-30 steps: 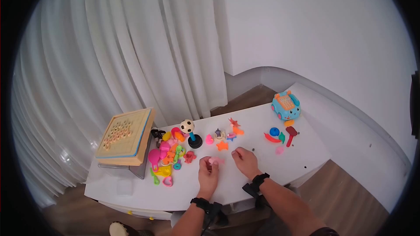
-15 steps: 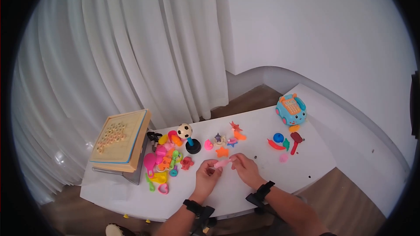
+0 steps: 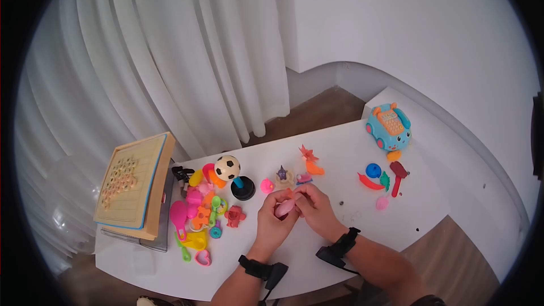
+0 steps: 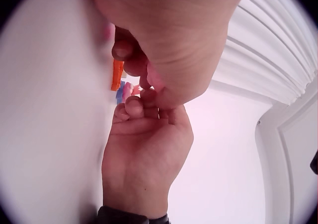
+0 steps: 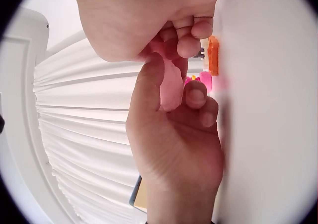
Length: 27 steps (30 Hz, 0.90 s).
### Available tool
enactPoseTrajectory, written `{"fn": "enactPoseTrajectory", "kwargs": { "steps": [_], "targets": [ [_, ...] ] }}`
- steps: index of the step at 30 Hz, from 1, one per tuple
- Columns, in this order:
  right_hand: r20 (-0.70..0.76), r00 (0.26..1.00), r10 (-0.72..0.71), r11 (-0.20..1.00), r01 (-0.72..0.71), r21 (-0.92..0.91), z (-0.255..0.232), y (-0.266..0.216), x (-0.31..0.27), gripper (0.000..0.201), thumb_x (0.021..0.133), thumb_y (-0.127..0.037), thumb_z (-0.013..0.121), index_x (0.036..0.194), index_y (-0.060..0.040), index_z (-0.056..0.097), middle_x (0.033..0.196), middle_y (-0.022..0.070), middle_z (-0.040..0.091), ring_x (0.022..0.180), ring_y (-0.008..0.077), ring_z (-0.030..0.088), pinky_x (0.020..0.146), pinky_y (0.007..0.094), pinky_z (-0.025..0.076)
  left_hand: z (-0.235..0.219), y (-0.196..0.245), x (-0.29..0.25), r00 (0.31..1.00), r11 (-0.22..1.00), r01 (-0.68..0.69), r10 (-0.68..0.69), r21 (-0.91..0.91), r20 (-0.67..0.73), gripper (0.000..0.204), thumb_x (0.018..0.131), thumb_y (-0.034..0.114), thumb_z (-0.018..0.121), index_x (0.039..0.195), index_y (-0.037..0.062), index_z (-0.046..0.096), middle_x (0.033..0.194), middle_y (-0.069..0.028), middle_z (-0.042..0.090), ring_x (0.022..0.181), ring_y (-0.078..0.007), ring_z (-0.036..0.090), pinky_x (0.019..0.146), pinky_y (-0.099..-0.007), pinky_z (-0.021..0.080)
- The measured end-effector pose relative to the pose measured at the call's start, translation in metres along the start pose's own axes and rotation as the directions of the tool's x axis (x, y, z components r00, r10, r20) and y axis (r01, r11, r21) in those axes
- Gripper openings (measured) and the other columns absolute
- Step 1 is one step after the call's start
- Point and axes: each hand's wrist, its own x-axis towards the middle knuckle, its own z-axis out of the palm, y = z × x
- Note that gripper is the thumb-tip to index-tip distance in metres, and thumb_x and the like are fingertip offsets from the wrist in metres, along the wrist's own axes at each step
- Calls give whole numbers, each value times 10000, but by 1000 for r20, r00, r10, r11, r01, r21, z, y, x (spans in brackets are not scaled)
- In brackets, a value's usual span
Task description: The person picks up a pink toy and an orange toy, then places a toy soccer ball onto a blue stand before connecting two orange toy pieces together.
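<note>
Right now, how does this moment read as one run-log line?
left hand: grips pink piece | right hand: pinches its end | football toy: on table

- Right of football toy [image 3: 228,168], nearer you: your left hand [image 3: 273,221] and right hand [image 3: 315,211] hide part of pink piece [image 3: 285,207].
- Left of it: game discs [image 3: 126,182], markings too small to read.
- Below, left of it: shoe [image 3: 146,301], cut by head view's bottom edge.

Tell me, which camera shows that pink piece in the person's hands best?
The right wrist view: there the pink piece looks largest, a broad side visible between the left hand's thumb and fingers. The head view shows it small and partly covered by fingers; the left wrist view shows only a sliver.
</note>
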Motion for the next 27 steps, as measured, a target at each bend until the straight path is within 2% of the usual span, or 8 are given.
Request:
{"fn": "enactPoseTrajectory", "kwargs": {
  "steps": [3,6,8,9,11,15,20,27],
  "targets": [
    [12,1000,18,995,-19,97,-4,-14,-3,154,1069,-132,600,1158,-8,623,884,29,654,733,85,601,651,254,493,-6,8,-5,999,992,5,-10,125,40,450,930,-23,765,1333,2,568,1183,-68,688,1014,-85,682,822,-227,569],
    [3,1000,-24,999,24,35,-8,-15,-6,148,1064,-116,614,1162,-6,621,902,32,658,735,84,605,653,255,499,-13,11,-8,986,978,152,-161,145,51,465,933,-17,771,1348,1,562,1207,-70,683,1017,-85,680,823,-234,572],
    [-14,1000,-26,999,26,37,-7,-21,-9,150,1060,-117,628,1165,-10,621,910,30,658,733,81,606,661,251,505,-13,9,-8,994,994,109,-108,2,-3,492,899,64,824,1336,10,604,974,17,666,661,7,483,578,-177,415],
    [-4,1000,-25,999,26,31,-7,-18,-9,150,1060,-117,628,1165,-10,621,910,30,658,733,81,606,661,251,505,-15,11,-8,994,994,107,-107,-4,-13,492,899,64,824,1336,10,604,974,17,666,661,7,483,578,-177,415],
    [-6,999,-45,999,45,26,-7,-11,-8,152,1057,-116,634,1163,-8,620,922,28,662,728,77,605,666,249,511,-21,21,-8,976,980,198,-200,32,81,484,946,-17,771,1377,-2,551,1256,-79,677,1031,-83,677,834,-229,576],
    [5,999,-47,999,47,-5,-9,-8,-10,164,1053,-108,635,1177,-2,617,934,31,665,722,75,601,667,254,511,-24,15,-9,973,977,211,-207,-39,102,473,957,-34,750,1384,-2,549,1264,-77,674,1039,-90,679,840,-229,576],
    [21,994,-107,971,109,-213,-13,-20,-6,120,1033,-94,628,1111,-5,648,831,87,663,672,138,601,649,299,503,-25,13,-8,991,993,108,-103,-51,83,416,971,-48,726,1348,23,567,1225,-64,679,1016,-88,682,821,-222,574],
    [34,981,-189,935,191,-299,-17,-17,0,108,1027,-110,634,1065,-11,655,784,100,640,646,156,568,630,307,482,-23,14,-8,990,975,136,-142,177,20,377,966,-28,738,1306,30,585,1130,-24,688,822,-17,641,672,-177,514]
  ]
}}
